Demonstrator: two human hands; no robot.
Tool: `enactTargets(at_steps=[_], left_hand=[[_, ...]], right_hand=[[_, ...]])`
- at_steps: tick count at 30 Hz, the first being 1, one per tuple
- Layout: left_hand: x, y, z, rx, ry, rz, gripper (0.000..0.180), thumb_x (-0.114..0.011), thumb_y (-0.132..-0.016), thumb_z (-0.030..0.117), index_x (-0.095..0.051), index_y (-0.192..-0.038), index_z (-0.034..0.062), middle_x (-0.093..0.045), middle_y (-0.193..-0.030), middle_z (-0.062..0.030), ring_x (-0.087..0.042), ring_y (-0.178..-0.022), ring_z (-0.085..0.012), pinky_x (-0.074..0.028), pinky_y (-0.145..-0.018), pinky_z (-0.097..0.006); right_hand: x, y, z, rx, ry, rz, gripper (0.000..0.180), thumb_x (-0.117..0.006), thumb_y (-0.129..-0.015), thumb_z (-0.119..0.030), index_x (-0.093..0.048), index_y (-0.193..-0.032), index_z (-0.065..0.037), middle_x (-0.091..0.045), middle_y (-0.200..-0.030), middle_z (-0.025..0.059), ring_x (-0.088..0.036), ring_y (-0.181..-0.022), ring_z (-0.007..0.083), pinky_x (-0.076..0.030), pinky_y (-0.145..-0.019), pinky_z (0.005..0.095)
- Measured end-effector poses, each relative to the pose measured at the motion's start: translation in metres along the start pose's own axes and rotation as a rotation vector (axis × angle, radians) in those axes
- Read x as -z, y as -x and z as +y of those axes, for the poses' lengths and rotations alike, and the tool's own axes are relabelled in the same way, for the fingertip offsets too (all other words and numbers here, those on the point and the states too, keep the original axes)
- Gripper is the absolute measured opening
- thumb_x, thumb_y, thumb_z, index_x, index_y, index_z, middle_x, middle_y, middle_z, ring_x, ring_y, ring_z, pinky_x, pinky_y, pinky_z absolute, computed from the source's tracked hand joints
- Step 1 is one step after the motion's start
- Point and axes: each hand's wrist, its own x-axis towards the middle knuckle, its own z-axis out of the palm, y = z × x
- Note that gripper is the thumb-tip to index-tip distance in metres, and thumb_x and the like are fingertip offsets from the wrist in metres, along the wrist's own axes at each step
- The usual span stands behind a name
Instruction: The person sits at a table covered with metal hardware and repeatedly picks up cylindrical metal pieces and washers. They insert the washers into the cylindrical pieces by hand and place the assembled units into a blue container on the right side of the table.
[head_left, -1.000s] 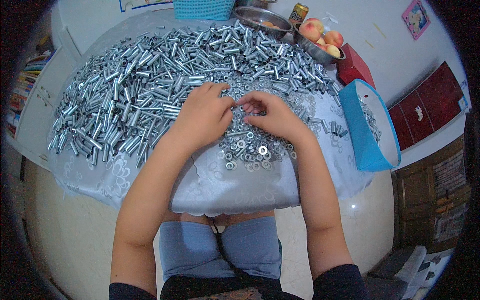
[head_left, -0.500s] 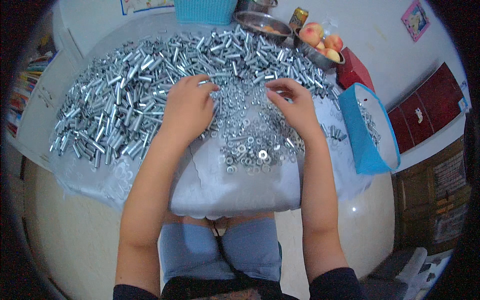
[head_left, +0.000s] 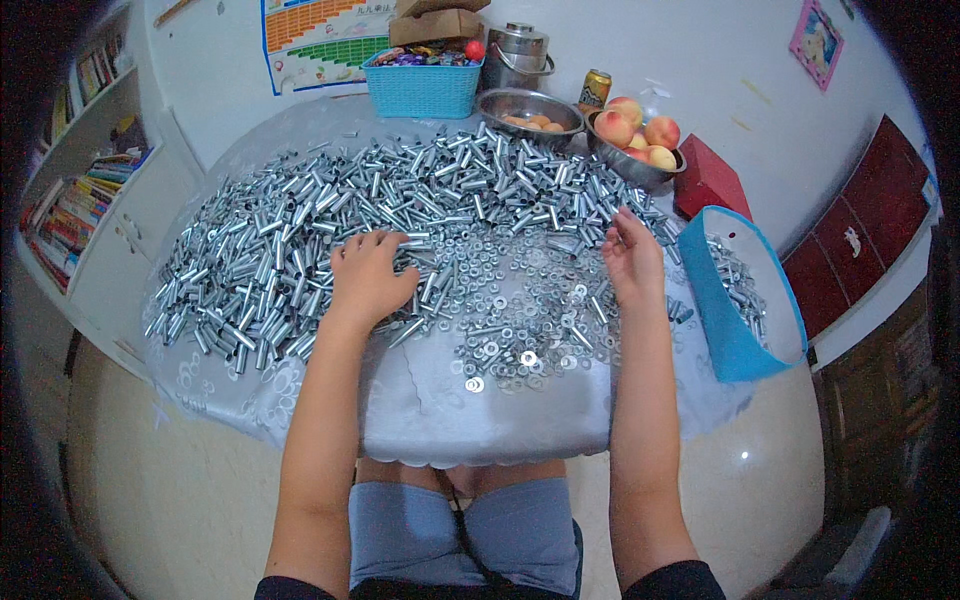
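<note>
Left hand [head_left: 370,280] and right hand [head_left: 634,262] just split around the washers [head_left: 500,303], baring them. Left's spread; right's half-curled, can't tell if holding.

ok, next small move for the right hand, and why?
I'd probably have the right hand pick out the stray tube: it lies among the washers, close to that hand, while the left hand is at the main tube pile.

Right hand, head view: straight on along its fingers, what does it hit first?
Just beyond the right hand, likely the metal tubes. Its height is unclear; if it clears them, probably the steel bowl of fruit.
</note>
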Motion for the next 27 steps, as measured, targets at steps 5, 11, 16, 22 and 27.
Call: enactTargets(at_steps=[5,11,16,22,27], left_hand=[[0.005,0.000,0.003,0.008,-0.031,-0.081,0.027,-0.059,-0.073,0.029,-0.062,-0.095,0.0152,-0.057,-0.103,-0.0095,-0.048,-0.101,-0.0282,-0.028,-0.092,-0.046],[-0.001,-0.004,0.001,0.062,0.060,0.001,0.015,-0.057,-0.077,0.011,-0.063,-0.090,0.0143,-0.061,-0.087,-0.0102,-0.053,-0.094,-0.0270,-0.030,-0.089,-0.048],[-0.002,-0.008,0.002,-0.025,0.504,0.183,0.019,-0.052,-0.080,0.002,-0.056,-0.097,0.0083,-0.061,-0.084,-0.0127,-0.059,-0.084,-0.0299,-0.043,-0.075,-0.042],[-0.004,-0.009,0.012,0.146,0.569,0.003,0.026,-0.052,-0.082,0.004,-0.044,-0.107,0.0026,-0.060,-0.091,-0.0170,-0.060,-0.084,-0.0309,-0.046,-0.072,-0.037],[0.001,-0.005,0.011,-0.107,0.228,0.142,0.024,-0.059,-0.075,0.007,-0.054,-0.099,0.0022,-0.059,-0.095,-0.0169,-0.057,-0.087,-0.0326,-0.044,-0.076,-0.040]], right_hand=[[0.007,-0.007,-0.002,-0.017,-0.058,-0.012,0.020,-0.060,-0.077,-0.005,-0.059,-0.097,-0.003,-0.057,-0.080,0.0025,-0.052,-0.066,0.0102,-0.042,-0.055,0.0222],[-0.010,0.009,0.001,0.003,0.207,0.017,0.020,-0.060,-0.078,-0.007,-0.060,-0.098,-0.005,-0.058,-0.079,0.0011,-0.052,-0.065,0.0075,-0.044,-0.056,0.0211],[-0.049,0.051,0.024,0.410,0.929,-0.454,0.013,-0.059,-0.077,-0.011,-0.063,-0.086,-0.003,-0.061,-0.082,0.0055,-0.056,-0.082,0.0169,-0.045,-0.071,0.0279],[-0.064,0.078,0.058,0.761,1.224,-0.999,0.029,-0.056,-0.076,-0.009,-0.056,-0.104,-0.006,-0.057,-0.098,0.0145,-0.054,-0.093,0.0307,-0.042,-0.083,0.0396],[-0.059,0.072,0.066,0.798,1.260,-0.998,0.024,-0.056,-0.076,-0.011,-0.059,-0.099,-0.005,-0.058,-0.097,0.0123,-0.052,-0.095,0.0293,-0.040,-0.085,0.0391]])
